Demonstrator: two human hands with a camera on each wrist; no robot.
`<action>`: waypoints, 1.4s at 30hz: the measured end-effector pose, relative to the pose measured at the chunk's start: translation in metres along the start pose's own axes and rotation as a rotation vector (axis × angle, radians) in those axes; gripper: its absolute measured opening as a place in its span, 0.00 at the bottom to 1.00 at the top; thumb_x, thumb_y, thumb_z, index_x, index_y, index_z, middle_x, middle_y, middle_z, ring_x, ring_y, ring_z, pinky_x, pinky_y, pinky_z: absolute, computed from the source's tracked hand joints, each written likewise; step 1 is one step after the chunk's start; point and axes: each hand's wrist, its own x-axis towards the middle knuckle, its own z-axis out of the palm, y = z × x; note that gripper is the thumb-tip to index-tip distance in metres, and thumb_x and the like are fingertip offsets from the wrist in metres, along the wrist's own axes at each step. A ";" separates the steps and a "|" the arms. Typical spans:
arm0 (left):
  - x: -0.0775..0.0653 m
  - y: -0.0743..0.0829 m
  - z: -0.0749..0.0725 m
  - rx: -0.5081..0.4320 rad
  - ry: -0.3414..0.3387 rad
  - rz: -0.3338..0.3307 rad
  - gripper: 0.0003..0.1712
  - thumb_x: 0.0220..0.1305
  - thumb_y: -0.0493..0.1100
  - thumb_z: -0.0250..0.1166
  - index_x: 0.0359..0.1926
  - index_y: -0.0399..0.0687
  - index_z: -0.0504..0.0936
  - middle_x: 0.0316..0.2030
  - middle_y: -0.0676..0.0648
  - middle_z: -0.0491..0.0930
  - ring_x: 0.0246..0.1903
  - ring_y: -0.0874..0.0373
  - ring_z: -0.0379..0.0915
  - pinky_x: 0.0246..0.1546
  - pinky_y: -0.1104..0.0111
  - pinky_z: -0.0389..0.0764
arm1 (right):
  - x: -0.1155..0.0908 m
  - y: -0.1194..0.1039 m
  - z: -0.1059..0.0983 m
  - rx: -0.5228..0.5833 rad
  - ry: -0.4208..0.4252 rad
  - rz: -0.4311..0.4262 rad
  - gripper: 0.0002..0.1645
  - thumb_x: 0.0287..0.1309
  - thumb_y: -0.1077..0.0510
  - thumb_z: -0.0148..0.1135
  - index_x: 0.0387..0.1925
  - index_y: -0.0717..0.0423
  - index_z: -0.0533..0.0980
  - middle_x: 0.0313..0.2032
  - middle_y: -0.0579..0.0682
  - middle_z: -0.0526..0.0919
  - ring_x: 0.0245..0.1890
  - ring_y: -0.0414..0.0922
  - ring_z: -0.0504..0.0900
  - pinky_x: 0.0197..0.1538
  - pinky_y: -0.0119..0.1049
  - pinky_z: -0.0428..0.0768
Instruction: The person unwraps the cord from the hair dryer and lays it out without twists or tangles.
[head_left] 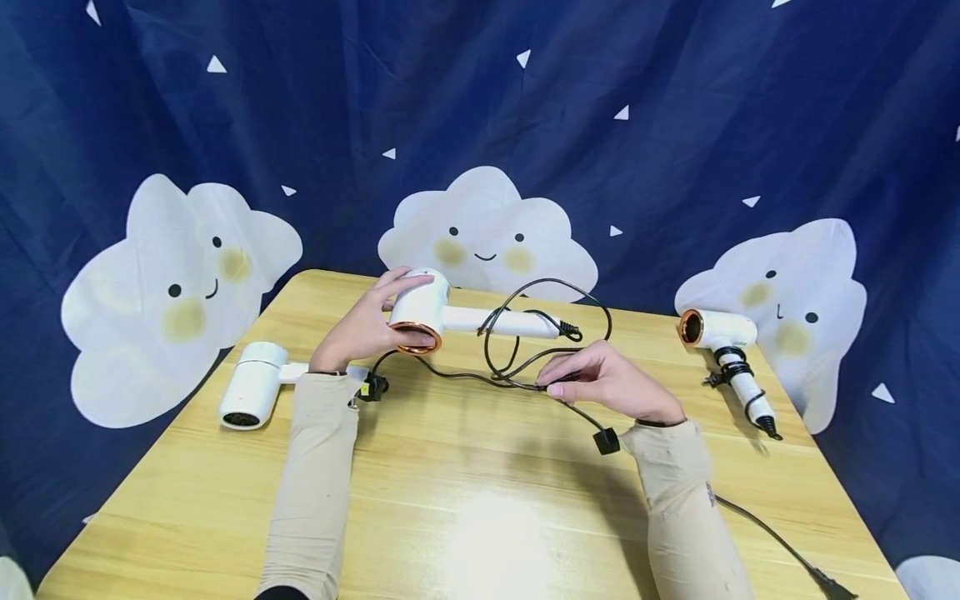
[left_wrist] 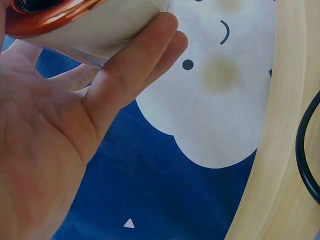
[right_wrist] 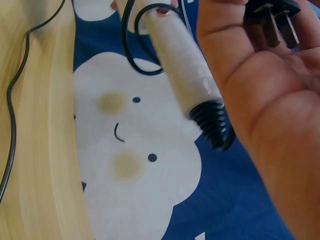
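Observation:
My left hand (head_left: 363, 327) holds the head of a white hair dryer (head_left: 498, 321) with a copper-coloured rim, thumb on one side and fingers on the other. Its handle points right, and a black cord (head_left: 609, 312) loops loosely around it. Between thumb and fingers, my right hand (head_left: 617, 385) pinches the cord to the right of and below the handle. A black plug (head_left: 606, 441) hangs just below that hand; in the right wrist view its two-pronged plug (right_wrist: 272, 20) shows beside the fingers. The left wrist view shows the copper rim (left_wrist: 60, 22) above my palm.
At the left lies another white hair dryer (head_left: 255, 385), its handle partly behind my left forearm, near a black plug (head_left: 372, 386). A third dryer (head_left: 723, 329), cord wrapped round its handle, lies at the right. Another cord (head_left: 772, 532) runs along the wooden table's (head_left: 420, 517) lower right.

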 end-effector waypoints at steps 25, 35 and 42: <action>0.000 0.000 -0.003 -0.041 0.042 0.014 0.52 0.47 0.43 0.86 0.73 0.65 0.73 0.80 0.45 0.53 0.76 0.42 0.55 0.68 0.41 0.69 | 0.006 0.029 -0.007 -0.249 0.537 0.258 0.11 0.63 0.66 0.68 0.47 0.62 0.86 0.39 0.64 0.89 0.27 0.41 0.82 0.32 0.30 0.80; 0.000 0.001 -0.002 -0.046 0.038 0.020 0.52 0.46 0.43 0.86 0.73 0.66 0.73 0.81 0.45 0.52 0.77 0.44 0.54 0.68 0.41 0.69 | 0.007 0.030 -0.012 -0.179 0.782 0.224 0.19 0.59 0.68 0.72 0.53 0.65 0.85 0.41 0.52 0.90 0.28 0.29 0.85 0.31 0.24 0.81; -0.001 0.001 -0.004 -0.044 0.044 0.033 0.53 0.45 0.42 0.86 0.73 0.64 0.73 0.81 0.45 0.52 0.79 0.44 0.51 0.68 0.41 0.70 | 0.009 0.031 -0.012 0.012 0.845 0.209 0.19 0.58 0.65 0.74 0.51 0.70 0.84 0.27 0.34 0.89 0.23 0.35 0.87 0.36 0.31 0.87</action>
